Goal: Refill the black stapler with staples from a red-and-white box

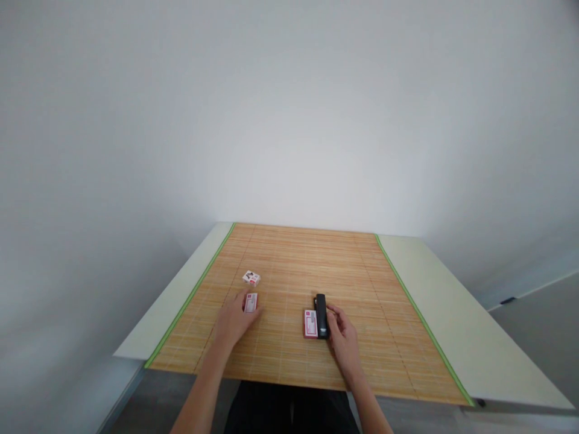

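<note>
My left hand (pixel 233 319) curls around a small white box with red edges (pixel 251 302), its thumb on the near right side and its fingers on the left. Just beyond lies another small white box (pixel 251 277) with a dark and red print, apart from the hand. On the right, my right hand (pixel 344 337) has its thumb and fingers closed in at the right edge of a black stapler (pixel 321 316). That stapler lies lengthwise away from me. Close against its left side is a white and red box (pixel 310 323). Some right fingertips are hard to make out.
A bamboo mat (pixel 289 253) with green edging covers the middle of a white table (pixel 434 283). White walls (pixel 298 120) stand behind and at the sides. The table's front edge is close to my lap.
</note>
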{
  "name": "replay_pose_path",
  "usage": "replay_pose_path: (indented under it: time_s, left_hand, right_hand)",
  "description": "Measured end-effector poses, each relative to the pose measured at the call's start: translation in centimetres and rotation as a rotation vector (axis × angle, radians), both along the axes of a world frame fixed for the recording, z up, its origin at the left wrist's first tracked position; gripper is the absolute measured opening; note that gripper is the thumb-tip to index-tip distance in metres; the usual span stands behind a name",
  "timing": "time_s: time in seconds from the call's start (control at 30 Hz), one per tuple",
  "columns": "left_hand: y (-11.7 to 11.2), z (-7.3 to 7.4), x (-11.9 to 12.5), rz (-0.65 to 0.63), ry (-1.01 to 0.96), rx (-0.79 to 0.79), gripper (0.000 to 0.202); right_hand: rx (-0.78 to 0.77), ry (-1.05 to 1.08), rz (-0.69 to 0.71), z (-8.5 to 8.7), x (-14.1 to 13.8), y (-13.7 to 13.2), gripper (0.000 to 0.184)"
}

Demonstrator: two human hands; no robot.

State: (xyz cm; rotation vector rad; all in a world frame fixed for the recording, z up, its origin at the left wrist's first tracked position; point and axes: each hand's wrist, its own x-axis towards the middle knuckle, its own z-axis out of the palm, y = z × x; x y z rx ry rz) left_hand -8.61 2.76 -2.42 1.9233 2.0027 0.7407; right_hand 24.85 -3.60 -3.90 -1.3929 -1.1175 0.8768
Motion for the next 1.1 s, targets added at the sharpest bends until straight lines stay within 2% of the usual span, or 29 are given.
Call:
replay_pose_path:
  time_s: [0.1,0.23,0.4,0.5,0.7,0.83,0.9,0.97,1.03,1.07,1.1]
  left_hand:
    - [-1.5,-0.1,1.2,-0.201,-0.061,-0.100,0.076]
    - [-2.4,0.9,3.4,-0.363,-0.200,-0.129,0.058]
    - [-2.4,3.2,9.4,-0.513,-0.265,0.006,0.062]
    - [-2.1,3.9,12.2,-0.634,-0.259,0.001,0.063]
    - [-1.4,3.2,13.3,-0.697,-0.250,-0.025,0.064]
    - [-1.9,2.7,14.2,-0.723,-0.274,-0.023,0.058]
    - [-2.2,2.5,14.4,-0.719,-0.279,-0.017,0.066]
    - [-1.7,2.5,13.4,-0.645,-0.273,0.025,0.078]
    - [-0.4,2.7,11.1,-0.447,-0.245,0.098,0.079]
    - [0.7,2.9,9.5,-0.273,-0.215,0.141,0.072]
    - [1.8,3.0,7.8,-0.158,-0.203,0.158,0.070]
  right_hand:
    - [-0.001,-0.016,0.000,-0.3,0.0,0.1,0.055]
    - [0.007,-0.039,0.020,-0.7,0.2,0.3,0.056]
    - [0.022,-0.057,0.029,-0.6,0.3,0.3,0.052]
    - [0.031,-0.050,0.030,-0.4,0.2,0.2,0.051]
    - [0.039,-0.073,0.056,-0.4,0.2,0.2,0.050]
    - [0.044,-0.125,0.052,-0.2,0.3,0.2,0.050]
    - [0.040,-0.121,0.050,-0.2,0.3,0.1,0.051]
    - [0.029,-0.093,0.038,-0.3,0.3,0.1,0.054]
    - [0.020,-0.054,0.007,-0.6,0.3,0.1,0.056]
    - [0.018,-0.038,-0.007,-0.7,0.3,0.1,0.057]
    - [0.019,-0.027,-0.017,-0.8,0.3,0.1,0.057]
